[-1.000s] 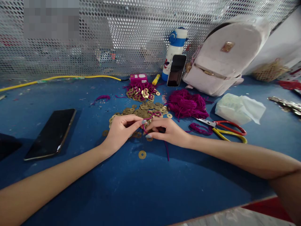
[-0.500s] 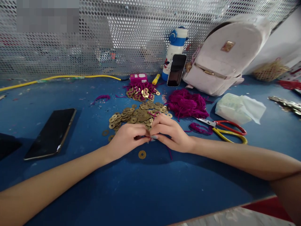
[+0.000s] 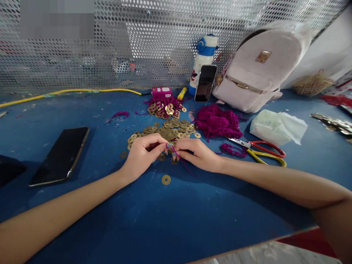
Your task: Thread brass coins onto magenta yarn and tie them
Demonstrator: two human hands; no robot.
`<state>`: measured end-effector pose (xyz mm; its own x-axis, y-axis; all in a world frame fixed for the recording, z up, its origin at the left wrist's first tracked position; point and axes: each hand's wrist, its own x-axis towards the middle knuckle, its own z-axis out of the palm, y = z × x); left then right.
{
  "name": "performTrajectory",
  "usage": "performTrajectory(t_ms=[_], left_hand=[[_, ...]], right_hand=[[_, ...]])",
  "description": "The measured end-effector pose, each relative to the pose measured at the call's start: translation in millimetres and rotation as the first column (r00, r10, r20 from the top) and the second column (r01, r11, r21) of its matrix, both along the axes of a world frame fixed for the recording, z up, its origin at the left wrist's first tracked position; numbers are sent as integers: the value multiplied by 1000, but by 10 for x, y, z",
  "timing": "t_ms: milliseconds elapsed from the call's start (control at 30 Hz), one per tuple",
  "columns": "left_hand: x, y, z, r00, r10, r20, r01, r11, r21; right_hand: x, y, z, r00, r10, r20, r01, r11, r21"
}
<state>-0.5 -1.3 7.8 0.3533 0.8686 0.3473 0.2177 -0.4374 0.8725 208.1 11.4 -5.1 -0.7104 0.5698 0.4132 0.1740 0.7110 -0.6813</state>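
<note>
My left hand (image 3: 143,156) is closed, thumb and forefinger pinching a purple string (image 3: 181,160) near a small loop. Close beside it, my right hand (image 3: 198,154) is also closed at the fingertips on the same string, whose loose end trails down to the right. A brass coin (image 3: 174,160) shows just under the right fingertips; whether it is threaded on the string I cannot tell. Behind both hands spreads a heap of brass coins (image 3: 167,130). One single coin with a square hole (image 3: 166,179) lies in front of the hands on the blue table (image 3: 137,223).
Purple yarn (image 3: 218,123) and red-and-yellow-handled scissors (image 3: 266,148) lie to the right. Strung coins (image 3: 166,108) sit behind the heap. A dark phone (image 3: 60,156) lies left; another phone (image 3: 205,83) leans on a bottle (image 3: 203,60) beside a backpack (image 3: 264,69).
My hands have lifted slightly and the left fingertips have drawn back left. The purple string now shows between them, with its loop in the left pinch.
</note>
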Motion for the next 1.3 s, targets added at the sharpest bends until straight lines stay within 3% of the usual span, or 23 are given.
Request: performTrajectory(t_ms=[167, 300, 567, 667, 767, 833, 900, 967, 1033, 1100, 1167, 1233, 1300], left_hand=[[-2, 1, 12, 997, -72, -2, 71, 988, 139], [1, 15, -12, 990, -128, -63, 137, 973, 186], [-17, -69, -23, 982, -82, -171, 151, 883, 445], [-11, -99, 0, 954, -226, -198, 291, 855, 429], [3, -96, 15, 928, -322, -188, 370, 860, 352], [10, -76, 17, 951, -280, -132, 308, 901, 307], [11, -45, 10, 984, -167, -65, 178, 953, 246], [8, -10, -3, 999, -37, -13, 39, 984, 175], [5, 22, -18, 998, 59, 15, -60, 993, 101], [4, 44, -31, 992, 120, 39, -122, 991, 55], [3, 55, -39, 985, 159, 62, -161, 986, 38], [3, 57, -42, 979, 182, 88, -185, 982, 35], [0, 55, -42, 974, 202, 104, -206, 978, 28]], right_hand=[[7, 7, -19, 997, 45, 54, -48, 998, 50], [10, -16, -26, 997, -2, 72, -7, 992, 127], [-2, 37, -53, 980, -187, -65, 172, 969, -180], [-3, 96, -86, 960, -227, -165, 140, 898, -418], [10, 162, -99, 856, -379, -353, 79, 769, -634], [25, 204, -98, 758, -480, -442, 16, 691, -723], [39, 226, -94, 699, -521, -489, -32, 661, -749], [47, 207, -84, 698, -504, -508, -14, 701, -713], [50, 142, -62, 765, -434, -475, 81, 798, -598], [49, 49, -34, 882, -317, -348, 179, 909, -376], [45, -43, -15, 972, -162, -171, 145, 983, -109], [38, -108, -20, 995, -97, -31, 101, 986, 135], [31, -138, -45, 989, -133, 60, 110, 950, 293]])
